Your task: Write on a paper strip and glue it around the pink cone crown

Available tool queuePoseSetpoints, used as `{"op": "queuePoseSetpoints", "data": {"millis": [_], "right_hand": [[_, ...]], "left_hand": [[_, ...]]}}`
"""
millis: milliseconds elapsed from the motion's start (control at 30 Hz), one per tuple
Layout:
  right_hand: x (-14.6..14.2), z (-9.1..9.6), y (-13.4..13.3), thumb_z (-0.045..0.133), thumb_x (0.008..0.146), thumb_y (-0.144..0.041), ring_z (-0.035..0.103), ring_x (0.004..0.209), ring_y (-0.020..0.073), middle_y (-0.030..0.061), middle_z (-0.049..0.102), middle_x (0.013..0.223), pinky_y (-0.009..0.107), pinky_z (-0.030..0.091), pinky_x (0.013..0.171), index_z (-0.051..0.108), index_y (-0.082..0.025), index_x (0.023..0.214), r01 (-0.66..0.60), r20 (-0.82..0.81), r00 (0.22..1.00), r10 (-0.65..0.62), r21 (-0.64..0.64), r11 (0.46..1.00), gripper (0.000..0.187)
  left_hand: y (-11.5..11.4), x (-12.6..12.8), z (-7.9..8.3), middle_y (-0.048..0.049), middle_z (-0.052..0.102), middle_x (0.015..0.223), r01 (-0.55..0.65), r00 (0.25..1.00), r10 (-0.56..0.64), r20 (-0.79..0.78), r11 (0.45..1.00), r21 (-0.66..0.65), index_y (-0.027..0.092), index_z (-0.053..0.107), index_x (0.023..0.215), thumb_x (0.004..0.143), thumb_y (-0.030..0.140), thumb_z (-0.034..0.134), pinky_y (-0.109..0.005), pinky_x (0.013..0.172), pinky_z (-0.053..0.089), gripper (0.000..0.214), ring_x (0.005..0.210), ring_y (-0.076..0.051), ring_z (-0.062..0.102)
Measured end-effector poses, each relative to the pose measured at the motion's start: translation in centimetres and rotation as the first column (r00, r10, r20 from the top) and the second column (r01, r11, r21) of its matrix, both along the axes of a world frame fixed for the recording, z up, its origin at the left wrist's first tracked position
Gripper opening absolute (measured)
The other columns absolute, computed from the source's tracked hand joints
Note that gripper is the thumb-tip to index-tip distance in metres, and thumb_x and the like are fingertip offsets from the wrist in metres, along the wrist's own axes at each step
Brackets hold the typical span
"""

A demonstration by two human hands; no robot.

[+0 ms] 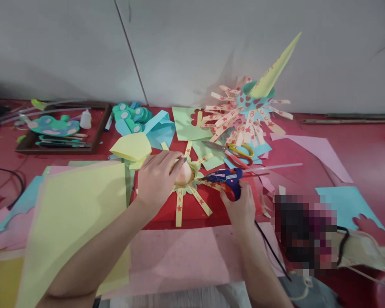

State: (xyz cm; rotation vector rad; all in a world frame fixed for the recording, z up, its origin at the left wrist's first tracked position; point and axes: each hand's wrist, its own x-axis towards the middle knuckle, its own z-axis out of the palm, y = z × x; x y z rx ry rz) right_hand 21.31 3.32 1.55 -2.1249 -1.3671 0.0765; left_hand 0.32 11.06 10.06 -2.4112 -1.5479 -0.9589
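My right hand (242, 207) is wrapped round a dark blue glue gun (233, 176) with a clear glue stick jutting from its back. The nozzle points left, close to a yellow paper craft (179, 207) with a scalloped green base and strips spread out like rays, some bearing red letters and stars. My left hand (157, 179) grips the craft's raised round middle from the upper left, its fingers curled over and partly hiding it. Scissors (237, 155) with yellow and red handles lie just behind the glue gun.
A taller paper craft with a yellow cone (276, 68) stands by the wall. At the back left, a brown tray (59, 149) holds pens and a small white bottle. Yellow sheets (80, 214) lie at left, paper scraps around. A black cord (271, 248) trails at right.
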Motion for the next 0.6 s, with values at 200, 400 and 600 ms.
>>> {"op": "queuePoseSetpoints", "data": {"millis": [200, 400, 600], "right_hand": [[-0.2, 0.2, -0.1, 0.053, 0.076, -0.049, 0.059, 0.083, 0.0237, 0.0101, 0.06, 0.086, 0.034, 0.049, 0.068, 0.055, -0.015, 0.1, -0.063, 0.079, 0.995, 0.061, 0.019, 0.998, 0.042], [-0.7, 0.3, -0.3, 0.052, 0.079, -0.048, 0.06, 0.083, 0.0235, 0.0097, 0.06, 0.085, 0.034, 0.049, 0.068, 0.055, -0.013, 0.102, -0.104, 0.111, 0.988, 0.104, -0.006, 0.995, 0.042], [-1.1, 0.3, -0.5, 0.053, 0.079, -0.046, 0.06, 0.083, 0.0234, 0.0094, 0.06, 0.085, 0.034, 0.048, 0.068, 0.055, -0.014, 0.102, -0.111, 0.133, 0.985, 0.112, -0.017, 0.994, 0.04]], "left_hand": [[-1.8, -0.3, 2.4, -0.002, 0.064, 0.074, -0.017, 0.999, 0.018, -0.043, 1.0, 0.015, 0.02, 0.062, 0.083, 0.087, 0.027, 0.051, -0.026, 0.066, 0.042, 0.014, 0.069, -0.014, 0.059], [-2.9, 0.2, 1.7, 0.0014, 0.06, 0.058, -0.058, 0.96, -0.064, -0.274, 0.908, -0.415, 0.021, 0.064, 0.076, 0.088, 0.025, 0.046, -0.024, 0.046, 0.027, 0.022, 0.051, -0.012, 0.052], [-2.7, 1.2, 0.4, -0.0011, 0.058, 0.055, -0.071, 0.929, -0.167, -0.331, 0.796, -0.601, 0.019, 0.06, 0.07, 0.089, 0.023, 0.042, -0.025, 0.045, 0.025, 0.027, 0.048, -0.015, 0.051]]}}
